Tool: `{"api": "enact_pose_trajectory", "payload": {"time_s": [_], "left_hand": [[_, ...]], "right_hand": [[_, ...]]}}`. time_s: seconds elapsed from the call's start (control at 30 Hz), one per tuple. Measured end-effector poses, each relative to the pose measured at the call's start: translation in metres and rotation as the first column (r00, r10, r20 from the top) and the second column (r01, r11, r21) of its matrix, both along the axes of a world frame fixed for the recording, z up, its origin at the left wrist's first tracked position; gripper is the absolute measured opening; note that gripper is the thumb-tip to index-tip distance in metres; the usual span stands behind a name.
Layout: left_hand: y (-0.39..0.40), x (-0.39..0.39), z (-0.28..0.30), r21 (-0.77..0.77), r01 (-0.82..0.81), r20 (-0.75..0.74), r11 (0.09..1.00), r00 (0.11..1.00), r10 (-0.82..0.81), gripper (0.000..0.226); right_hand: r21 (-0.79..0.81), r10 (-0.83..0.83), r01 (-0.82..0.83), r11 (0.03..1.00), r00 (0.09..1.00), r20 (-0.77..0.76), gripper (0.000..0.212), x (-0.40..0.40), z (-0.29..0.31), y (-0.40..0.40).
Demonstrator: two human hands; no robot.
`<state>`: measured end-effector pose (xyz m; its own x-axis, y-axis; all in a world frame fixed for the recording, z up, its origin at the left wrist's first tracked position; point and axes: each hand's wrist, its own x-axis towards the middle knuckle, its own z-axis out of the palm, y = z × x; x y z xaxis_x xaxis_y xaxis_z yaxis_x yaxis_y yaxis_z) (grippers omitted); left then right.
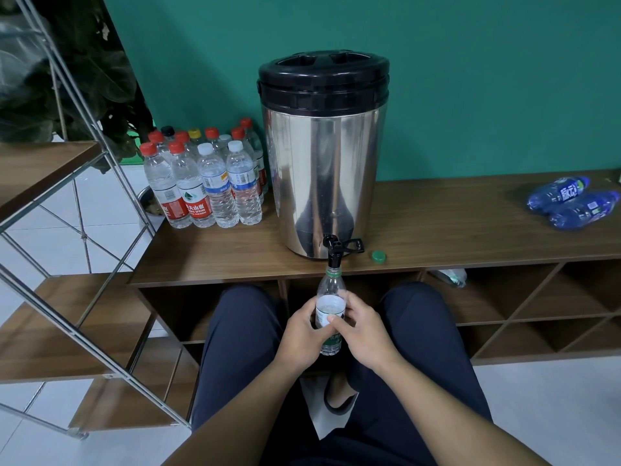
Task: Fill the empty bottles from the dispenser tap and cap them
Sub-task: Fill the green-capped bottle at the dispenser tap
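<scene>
Bottle (331, 304) at frame centre, uncapped mouth right under dispenser tap (333, 255). Left hand (302, 334) and right hand (361, 331) both wrapped round bottle body. Green cap (378, 256) on tabletop (453, 223), right of tap. Risk: mouth drifts off spout, water spills onto lap; late shut-off, overflow.

Ahead of you a green wall (470, 79) stands behind a long wooden bench (453, 227) with open cubbyholes (524, 297) under its top. To your left you have a metal-framed shelf rack (67, 203) with wooden boards, and behind it a dark leafy plant (84, 72). Beside the bench's left end a metal bowl (145, 196) shows partly. The white tiled floor (554, 415) lies below you, with your dark trousers (242, 331) over both knees.
</scene>
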<state>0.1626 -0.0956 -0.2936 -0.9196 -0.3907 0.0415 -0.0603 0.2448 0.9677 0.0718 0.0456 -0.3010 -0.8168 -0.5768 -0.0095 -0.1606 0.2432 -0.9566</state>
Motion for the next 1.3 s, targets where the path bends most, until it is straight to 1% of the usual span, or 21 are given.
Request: {"api": "enact_pose_trajectory", "payload": {"time_s": [0.4, 0.63, 1.3], "left_hand": [[-0.0002, 0.0, -0.0001, -0.008, -0.002, 0.003, 1.0, 1.0, 0.002, 0.047], [0.0003, 0.0004, 0.0009, 0.019, 0.003, -0.005, 1.0, 1.0, -0.003, 0.046], [0.0, 0.0005, -0.0003, 0.004, 0.001, -0.003, 1.0, 1.0, -0.001, 0.046]], "right_hand": [[-0.027, 0.008, -0.008, 1.0, 1.0, -0.006, 0.049, 0.0011, 0.0026, 0.0006], [-0.038, 0.006, -0.006, 0.999, 1.0, -0.001, 0.052, 0.0024, 0.0043, 0.0008], [-0.036, 0.004, -0.004, 0.999, 1.0, -0.002, 0.052, 0.0026, 0.0045, 0.0005]]}}
